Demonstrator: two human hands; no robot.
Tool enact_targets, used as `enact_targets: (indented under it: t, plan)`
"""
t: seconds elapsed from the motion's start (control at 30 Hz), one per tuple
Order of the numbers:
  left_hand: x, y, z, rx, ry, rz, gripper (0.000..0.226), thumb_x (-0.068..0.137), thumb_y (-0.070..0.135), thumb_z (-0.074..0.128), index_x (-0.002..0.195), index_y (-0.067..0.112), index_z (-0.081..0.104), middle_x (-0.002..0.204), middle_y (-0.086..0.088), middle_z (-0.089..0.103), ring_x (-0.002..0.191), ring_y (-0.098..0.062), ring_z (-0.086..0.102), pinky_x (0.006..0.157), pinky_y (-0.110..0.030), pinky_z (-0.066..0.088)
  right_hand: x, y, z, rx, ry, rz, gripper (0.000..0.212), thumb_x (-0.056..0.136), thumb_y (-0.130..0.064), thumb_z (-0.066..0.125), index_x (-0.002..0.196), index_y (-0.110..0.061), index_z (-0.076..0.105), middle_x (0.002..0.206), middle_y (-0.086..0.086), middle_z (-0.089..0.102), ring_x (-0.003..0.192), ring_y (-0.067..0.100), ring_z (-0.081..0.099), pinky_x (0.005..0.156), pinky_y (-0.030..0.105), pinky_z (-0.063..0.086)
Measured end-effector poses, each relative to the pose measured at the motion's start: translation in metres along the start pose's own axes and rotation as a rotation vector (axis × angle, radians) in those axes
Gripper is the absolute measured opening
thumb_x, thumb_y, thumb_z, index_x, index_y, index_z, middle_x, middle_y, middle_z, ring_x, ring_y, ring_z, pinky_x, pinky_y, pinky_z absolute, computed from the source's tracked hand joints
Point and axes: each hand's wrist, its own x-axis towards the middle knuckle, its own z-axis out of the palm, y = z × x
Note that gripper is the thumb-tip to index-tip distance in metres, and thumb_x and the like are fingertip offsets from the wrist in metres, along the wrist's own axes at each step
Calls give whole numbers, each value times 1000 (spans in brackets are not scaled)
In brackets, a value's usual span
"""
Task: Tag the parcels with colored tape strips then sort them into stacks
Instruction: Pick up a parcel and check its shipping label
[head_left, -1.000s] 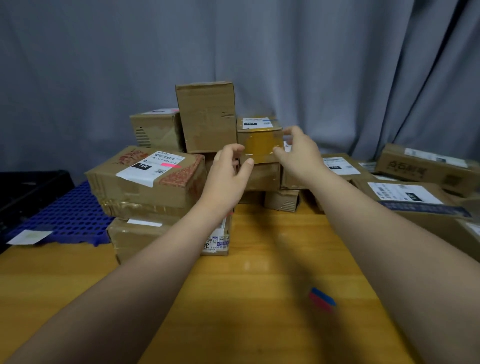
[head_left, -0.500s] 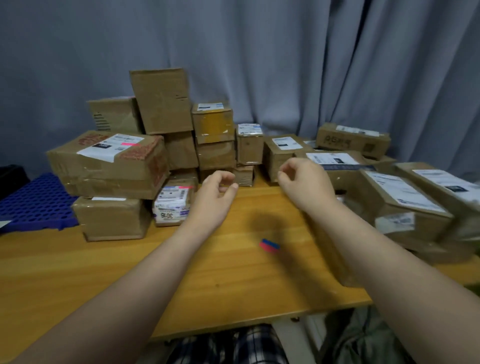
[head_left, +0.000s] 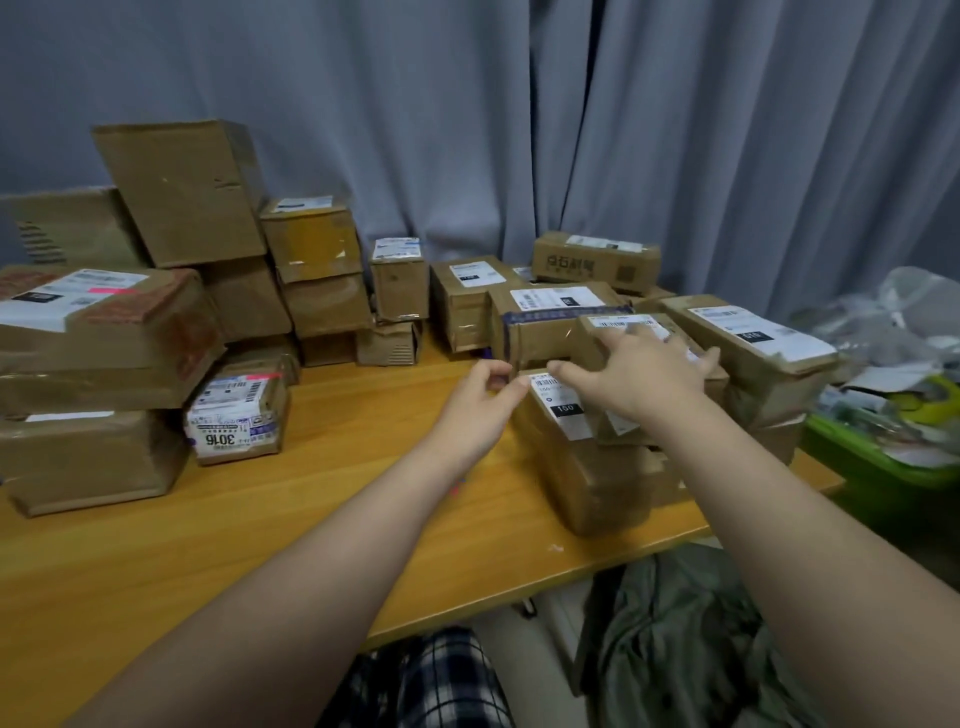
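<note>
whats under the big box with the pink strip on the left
A brown box lies under the big box. Only the edge of its white label shows; the rest of its top is covered.

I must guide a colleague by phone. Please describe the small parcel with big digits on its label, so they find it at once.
On the wooden table, look at the tall pile of cartons on the left. The small parcel stands at the pile's near right corner, beside the lowest carton. Only its front is covered in white labels reading 3016.

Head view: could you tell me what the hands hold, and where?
Unclear: left hand curls at the 150-label parcel's corner; right hand spreads open.
</note>
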Motion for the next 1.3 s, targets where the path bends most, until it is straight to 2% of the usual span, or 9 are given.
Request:
enact_targets:
  t: [0.1, 0.27, 0.37, 0.5, 0.73, 0.83, 1.03, 1.17, 1.3]
  plan:
    - [-4, 2, 7, -29, -125, -142, 63, 91, 56, 46, 144, 25, 34, 141, 0, 43, 127, -19, 43, 105, -37, 39, 1, -10, 3, -1, 13, -30, 78, 76, -81, 39, 137, -32, 44, 145, 3, 41, 132, 37, 37, 105, 63, 25]
    - [2, 11, 5, -67, -112, -145, 64, 92, 56, 46, 146, 25, 30, 143, 0, 42, 129, -20, 42, 108, -40, 36, 2, -12, 1, 185, 156, -139, 63, 85, -46, 56, 140, -19, 40, 129, 8, 57, 114, 28, 54, 84, 40, 51]
    - [10, 17, 6, -48, -136, -159, 65, 93, 56, 45, 146, 22, 30, 145, 1, 41, 131, -20, 40, 109, -39, 35, 6, -10, -3, 290, 218, -83, 49, 86, -43, 52, 120, -9, 57, 118, 11, 59, 99, 26, 54, 75, 35, 47]
    - [24, 30, 18, -16, -179, -180, 63, 93, 61, 39, 143, 22, 37, 144, -2, 43, 129, -22, 42, 108, -40, 36, 17, 4, -8, 293, 54, 127, 47, 89, -48, 38, 126, -28, 59, 142, 5, 45, 137, 37, 27, 110, 63, 11]
    - [26, 41, 43, -179, -198, -229, 58, 90, 61, 45, 137, 26, 45, 133, 1, 54, 118, -20, 51, 100, -39, 42, 16, 25, -8, 712, 92, 106, 38, 86, -23, 63, 122, -22, 50, 121, 4, 58, 110, 26, 55, 96, 43, 48]
    - [28, 36, 29, -327, -104, -144, 63, 84, 53, 56, 142, 41, 34, 135, 7, 54, 120, -20, 52, 99, -47, 42, 9, 13, -4, 954, 188, -8, 53, 84, -16, 71, 130, -19, 45, 124, -2, 55, 108, 15, 55, 93, 35, 51]
    - [15, 16, -51, -336, 159, 185, 57, 92, 12, 59, 141, 24, 33, 125, 13, 52, 116, -7, 52, 89, -20, 48, -1, -52, 0, 1205, 178, -221, 64, 85, -8, 69, 140, -20, 39, 118, -9, 52, 95, 1, 53, 72, 12, 49]
    - [1, -14, -109, -292, 258, 219, 59, 88, 0, 59, 137, 23, 35, 132, 5, 51, 124, -14, 51, 98, -32, 48, -3, -108, 18, 1258, 76, -326, 53, 81, -5, 70, 131, -14, 56, 120, 5, 61, 99, 11, 63, 86, 30, 55]
    - [-13, -34, -145, -277, 298, 227, 60, 82, 2, 61, 127, 36, 39, 132, 8, 52, 125, -14, 50, 87, -24, 50, -12, -146, 34, 1313, -8, -344, 57, 83, 4, 67, 135, -8, 48, 120, 6, 62, 100, 9, 61, 82, 17, 53]
